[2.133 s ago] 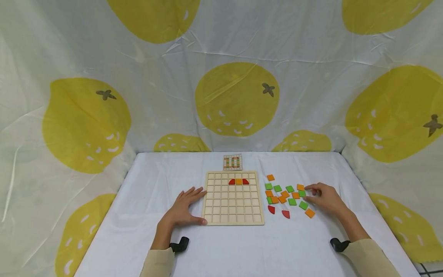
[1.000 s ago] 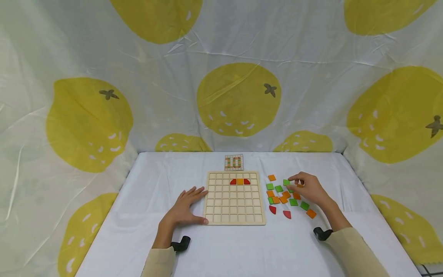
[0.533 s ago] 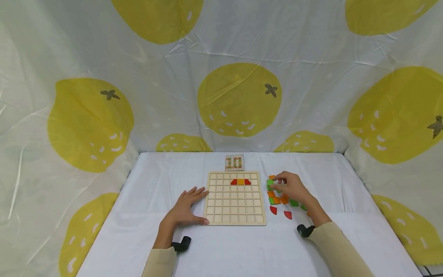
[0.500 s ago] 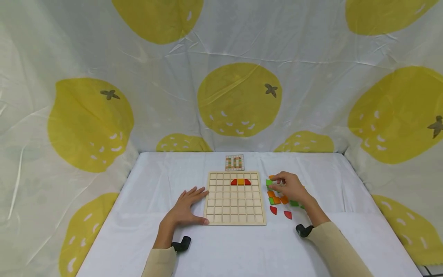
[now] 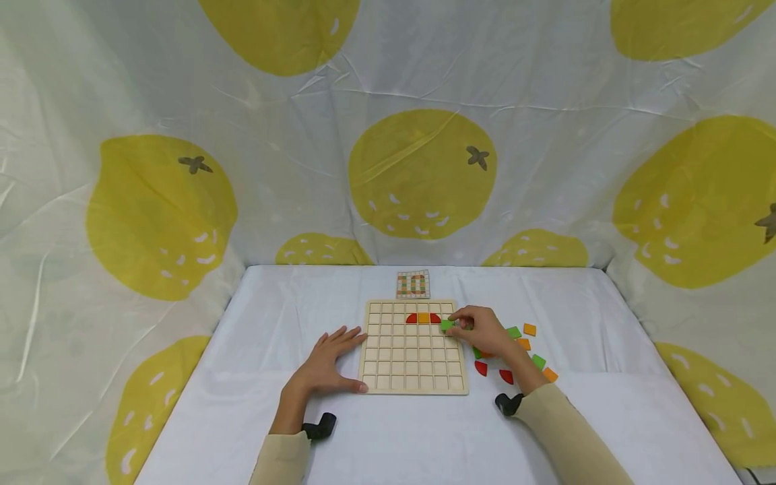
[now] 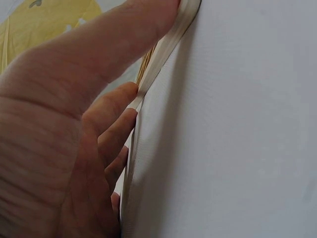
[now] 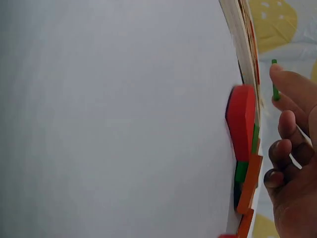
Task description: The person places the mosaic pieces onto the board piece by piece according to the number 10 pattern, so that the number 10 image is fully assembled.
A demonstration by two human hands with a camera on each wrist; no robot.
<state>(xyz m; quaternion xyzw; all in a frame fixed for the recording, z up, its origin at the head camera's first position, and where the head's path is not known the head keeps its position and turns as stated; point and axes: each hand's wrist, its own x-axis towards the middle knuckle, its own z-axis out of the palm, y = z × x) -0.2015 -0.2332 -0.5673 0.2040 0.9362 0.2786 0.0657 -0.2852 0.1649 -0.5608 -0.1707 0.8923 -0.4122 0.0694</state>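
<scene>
A pale wooden grid board (image 5: 414, 369) lies on the white cloth. In its second row sit an orange square (image 5: 423, 318) and a red quarter piece on each side of it. My right hand (image 5: 485, 332) pinches a green square (image 5: 446, 325) between thumb and fingertips over the board's right side; the right wrist view shows this green tile (image 7: 275, 84) edge-on, above the table. My left hand (image 5: 325, 364) rests at the board's left edge, fingers spread, and in the left wrist view its thumb and fingertips touch the rim (image 6: 159, 62).
A small patterned card (image 5: 413, 284) lies behind the board. Right of the board are loose orange, green and red pieces, among them a red quarter (image 5: 506, 376) and an orange square (image 5: 530, 329), some hidden under my right hand and forearm. A lemon-print cloth hangs behind.
My right hand has moved left from the loose pieces to over the board, carrying a green square. More loose pieces show at the right. My left hand has stayed at the board's edge.
</scene>
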